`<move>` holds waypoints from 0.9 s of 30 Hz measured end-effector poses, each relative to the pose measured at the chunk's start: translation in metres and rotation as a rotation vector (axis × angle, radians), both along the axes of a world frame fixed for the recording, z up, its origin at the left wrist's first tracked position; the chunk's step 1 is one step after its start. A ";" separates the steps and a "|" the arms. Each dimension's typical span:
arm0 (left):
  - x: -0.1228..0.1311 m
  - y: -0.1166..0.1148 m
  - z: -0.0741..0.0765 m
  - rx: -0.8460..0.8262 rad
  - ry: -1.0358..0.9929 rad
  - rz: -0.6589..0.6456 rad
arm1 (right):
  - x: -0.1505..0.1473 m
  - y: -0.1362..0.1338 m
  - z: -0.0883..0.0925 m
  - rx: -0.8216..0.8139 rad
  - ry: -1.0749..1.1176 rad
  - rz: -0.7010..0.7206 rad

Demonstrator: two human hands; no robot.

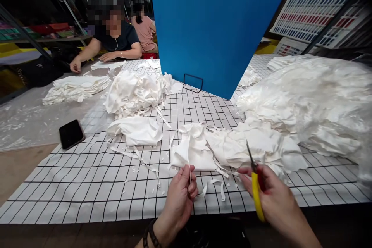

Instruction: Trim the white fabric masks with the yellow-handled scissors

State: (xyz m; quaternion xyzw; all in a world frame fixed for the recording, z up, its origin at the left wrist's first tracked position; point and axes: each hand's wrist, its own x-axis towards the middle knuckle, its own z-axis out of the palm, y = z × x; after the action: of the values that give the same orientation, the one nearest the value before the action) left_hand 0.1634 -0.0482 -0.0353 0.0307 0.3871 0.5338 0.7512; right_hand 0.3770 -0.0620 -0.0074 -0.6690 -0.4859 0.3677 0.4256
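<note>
My left hand [181,193], with a dark beaded bracelet at the wrist, pinches the near edge of a white cloth piece [196,151] that lies on the grid-patterned cloth. My right hand [269,192] is closed around scissors [256,193] with yellow and red handles, their dark blades pointing up and away. The thumb and a finger of that hand also meet at a thin white strap [229,171]. Below the cloth piece, between my hands, a loose white strap [213,182] curls on the table. More white cloth [258,143] is bunched beyond my right hand.
A folded white piece [138,131] and a white heap [136,91] lie left. A black phone [71,134] rests further left. A blue board [209,27] stands behind. Plastic-covered white cloth [316,97] fills the right. A person [116,42] sits across; another sits further back.
</note>
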 end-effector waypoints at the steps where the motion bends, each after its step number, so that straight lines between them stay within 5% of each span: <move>1: -0.002 -0.003 0.001 0.034 0.053 -0.007 | -0.007 0.011 0.004 0.001 0.009 0.108; 6: -0.014 -0.014 0.016 0.064 0.087 -0.002 | -0.079 0.076 0.010 0.186 0.065 0.722; 8: -0.019 -0.014 0.023 0.043 0.071 0.021 | -0.102 0.093 0.011 0.223 0.057 0.794; 14: -0.026 -0.003 0.030 0.137 0.137 0.135 | -0.112 0.099 0.010 0.304 0.237 0.497; 17: -0.021 0.005 0.023 0.223 0.308 0.244 | -0.110 0.084 -0.008 0.213 0.236 0.417; 21: -0.017 0.011 0.015 0.312 0.376 0.155 | -0.109 0.067 -0.030 0.033 0.300 0.446; 24: -0.019 0.013 0.013 0.395 0.408 0.093 | -0.093 0.062 -0.024 -0.055 0.298 0.499; 27: -0.025 0.014 0.012 0.502 0.542 0.015 | -0.065 0.061 0.000 -0.061 0.019 0.490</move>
State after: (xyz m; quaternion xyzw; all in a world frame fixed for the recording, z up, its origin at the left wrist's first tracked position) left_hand 0.1383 -0.0344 -0.0237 0.3514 0.4294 0.5902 0.5863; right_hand 0.3115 -0.0014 -0.0077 -0.5403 -0.6184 0.4805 0.3079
